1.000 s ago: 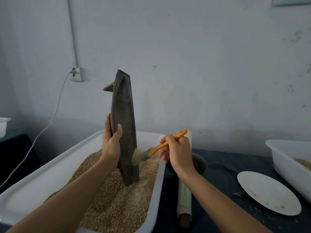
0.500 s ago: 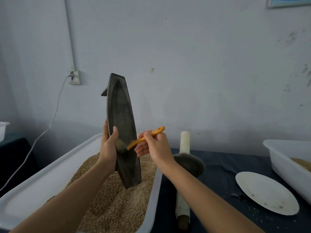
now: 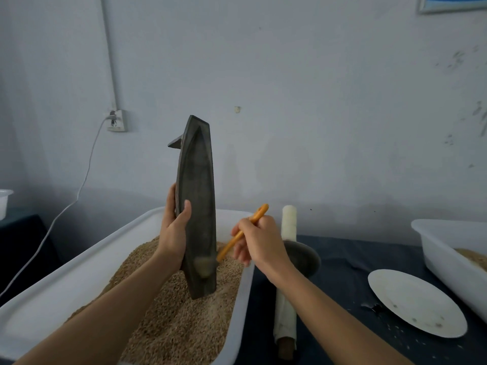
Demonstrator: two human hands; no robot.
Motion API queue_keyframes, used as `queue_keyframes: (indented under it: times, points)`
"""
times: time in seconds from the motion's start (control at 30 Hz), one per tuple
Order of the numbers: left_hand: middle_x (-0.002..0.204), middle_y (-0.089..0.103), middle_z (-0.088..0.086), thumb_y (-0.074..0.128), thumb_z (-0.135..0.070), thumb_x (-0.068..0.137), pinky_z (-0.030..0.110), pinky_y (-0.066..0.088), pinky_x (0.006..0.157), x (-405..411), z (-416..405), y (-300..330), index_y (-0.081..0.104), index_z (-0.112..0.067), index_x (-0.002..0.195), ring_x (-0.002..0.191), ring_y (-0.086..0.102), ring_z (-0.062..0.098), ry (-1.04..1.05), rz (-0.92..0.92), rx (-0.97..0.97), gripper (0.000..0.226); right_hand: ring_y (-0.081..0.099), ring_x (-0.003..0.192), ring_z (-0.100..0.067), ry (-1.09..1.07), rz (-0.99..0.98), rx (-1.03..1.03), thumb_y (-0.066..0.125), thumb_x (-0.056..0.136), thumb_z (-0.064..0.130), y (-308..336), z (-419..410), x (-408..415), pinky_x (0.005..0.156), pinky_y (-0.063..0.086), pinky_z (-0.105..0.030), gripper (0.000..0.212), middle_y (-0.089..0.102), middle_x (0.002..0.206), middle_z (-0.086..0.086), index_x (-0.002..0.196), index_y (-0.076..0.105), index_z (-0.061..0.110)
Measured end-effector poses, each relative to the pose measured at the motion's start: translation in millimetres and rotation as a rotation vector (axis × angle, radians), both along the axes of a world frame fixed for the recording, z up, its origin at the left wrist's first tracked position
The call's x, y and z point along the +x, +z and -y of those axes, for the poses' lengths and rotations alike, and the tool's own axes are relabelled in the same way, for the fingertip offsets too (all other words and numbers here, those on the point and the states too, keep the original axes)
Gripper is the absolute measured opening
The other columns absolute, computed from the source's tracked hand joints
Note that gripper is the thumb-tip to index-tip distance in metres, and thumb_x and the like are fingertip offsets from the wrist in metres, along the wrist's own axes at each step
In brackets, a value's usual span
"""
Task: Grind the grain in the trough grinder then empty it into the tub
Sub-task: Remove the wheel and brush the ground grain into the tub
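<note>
A dark boat-shaped trough grinder (image 3: 197,185) stands almost upright, its lower tip over the grain in the big white tub (image 3: 52,293). My left hand (image 3: 175,230) grips the trough's left edge at mid-height. My right hand (image 3: 257,239) holds the orange handle of a small brush (image 3: 237,237); the bristles press on the trough's inner face near its lower end. Tan ground grain (image 3: 179,312) fills the tub.
The grinding wheel (image 3: 303,259) with its white roller handle lies on the dark table just right of the tub. A white plate (image 3: 413,301) and a second white tub (image 3: 445,256) with grain sit at the right. A wall socket (image 3: 116,121) with a white cable is behind.
The brush has swept down the trough's inner face from mid-height to near its lower end, my right hand following it down. The trough stays upright in my left hand.
</note>
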State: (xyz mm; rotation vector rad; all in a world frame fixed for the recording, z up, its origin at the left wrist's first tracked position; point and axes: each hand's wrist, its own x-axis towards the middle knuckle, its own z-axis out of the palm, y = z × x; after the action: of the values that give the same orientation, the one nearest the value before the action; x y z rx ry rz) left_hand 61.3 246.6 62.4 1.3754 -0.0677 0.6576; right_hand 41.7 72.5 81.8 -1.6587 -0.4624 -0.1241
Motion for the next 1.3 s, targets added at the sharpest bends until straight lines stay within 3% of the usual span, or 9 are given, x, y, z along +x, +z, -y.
queue_keyframes:
  times: [0.13, 0.27, 0.43, 0.63, 0.73, 0.87, 0.97, 1.13, 1.3]
  points:
    - [0.14, 0.042, -0.006, 0.045, -0.032, 0.098, 0.048, 0.04, 0.102, -1.2, 1.1, 0.2, 0.03, -0.048, 0.14, 0.125, 0.044, 0.023, -0.025, -0.024, 0.017, 0.047, 0.05, 0.036, -0.006, -0.072, 0.124, 0.135, 0.049, 0.099, 0.012, 2.9, 3.3, 6.0, 0.04, 0.039, -0.014, 0.031, 0.053, 0.045, 0.002, 0.072, 0.06, 0.002]
    - [0.14, 0.043, -0.007, 0.045, -0.031, 0.098, 0.044, 0.041, 0.102, -2.5, 5.3, -0.5, 0.031, -0.047, 0.14, 0.125, 0.046, 0.021, -0.047, -0.035, 0.013, 0.047, 0.062, 0.055, -0.016, 0.004, 0.21, 0.346, 0.046, 0.101, 0.014, 19.2, -10.5, 17.9, 0.053, 0.053, -0.023, 0.023, 0.065, 0.065, -0.008, 0.088, 0.061, 0.004]
    - [0.144, 0.042, -0.007, 0.045, -0.033, 0.098, 0.046, 0.037, 0.106, -2.7, 7.1, -0.8, 0.029, -0.041, 0.144, 0.129, 0.043, 0.02, -0.064, -0.044, 0.035, 0.05, 0.068, 0.077, -0.022, 0.048, 0.108, 0.581, 0.047, 0.1, 0.012, 36.0, -33.7, 42.4, 0.075, 0.058, -0.033, 0.02, 0.067, 0.093, -0.02, 0.11, 0.055, -0.003]
    - [0.142, 0.045, 0.003, 0.043, -0.032, 0.098, 0.053, 0.038, 0.104, -4.0, 6.3, -0.1, 0.031, -0.039, 0.144, 0.125, 0.047, 0.028, -0.115, -0.067, 0.025, 0.048, 0.065, 0.06, -0.02, 0.015, 0.251, 0.241, 0.049, 0.099, 0.013, 22.3, -33.6, 47.3, 0.06, 0.057, -0.031, 0.019, 0.067, 0.077, -0.022, 0.101, 0.057, -0.004]
    - [0.141, 0.045, 0.005, 0.045, -0.035, 0.097, 0.053, 0.039, 0.103, -4.5, 6.9, 0.9, 0.031, -0.041, 0.143, 0.123, 0.048, 0.03, -0.115, -0.078, -0.013, 0.048, 0.063, 0.049, -0.011, 0.099, 0.13, 0.096, 0.051, 0.098, 0.014, 15.4, -21.1, 38.8, 0.05, 0.056, -0.024, 0.02, 0.065, 0.066, -0.011, 0.096, 0.06, -0.005]
    - [0.146, 0.04, 0.0, 0.042, -0.035, 0.099, 0.053, 0.035, 0.107, -4.8, 4.5, 0.8, 0.029, -0.04, 0.144, 0.13, 0.041, 0.027, -0.088, -0.067, -0.005, 0.048, 0.06, 0.041, -0.016, 0.162, -0.084, -0.101, 0.055, 0.094, 0.007, 24.8, -4.8, 28.8, 0.041, 0.051, -0.024, 0.019, 0.064, 0.056, -0.013, 0.087, 0.063, -0.009]
    - [0.147, 0.038, -0.001, 0.043, -0.036, 0.098, 0.053, 0.034, 0.107, -5.8, 3.0, 0.4, 0.028, -0.041, 0.145, 0.131, 0.04, 0.028, -0.104, -0.088, -0.025, 0.049, 0.061, 0.043, -0.015, 0.088, -0.025, 0.031, 0.054, 0.095, 0.009, 48.9, 0.9, 31.5, 0.043, 0.051, -0.023, 0.018, 0.065, 0.056, -0.009, 0.084, 0.063, -0.002]
    - [0.143, 0.042, 0.001, 0.043, -0.038, 0.098, 0.054, 0.039, 0.102, -6.4, 5.1, 0.9, 0.03, -0.043, 0.143, 0.124, 0.047, 0.031, -0.126, -0.118, -0.015, 0.048, 0.066, 0.059, -0.021, 0.041, 0.09, 0.414, 0.051, 0.098, 0.009, 81.7, -21.8, 47.2, 0.061, 0.059, -0.03, 0.019, 0.068, 0.075, -0.021, 0.105, 0.057, -0.007]
    - [0.141, 0.046, 0.003, 0.042, -0.036, 0.098, 0.054, 0.04, 0.102, -7.3, 10.9, 2.8, 0.032, -0.038, 0.143, 0.123, 0.049, 0.03, -0.13, -0.107, 0.006, 0.047, 0.065, 0.059, -0.019, 0.072, 0.104, 0.308, 0.048, 0.1, 0.012, 60.0, -33.7, 46.9, 0.059, 0.057, -0.026, 0.022, 0.067, 0.08, -0.022, 0.106, 0.057, -0.007]
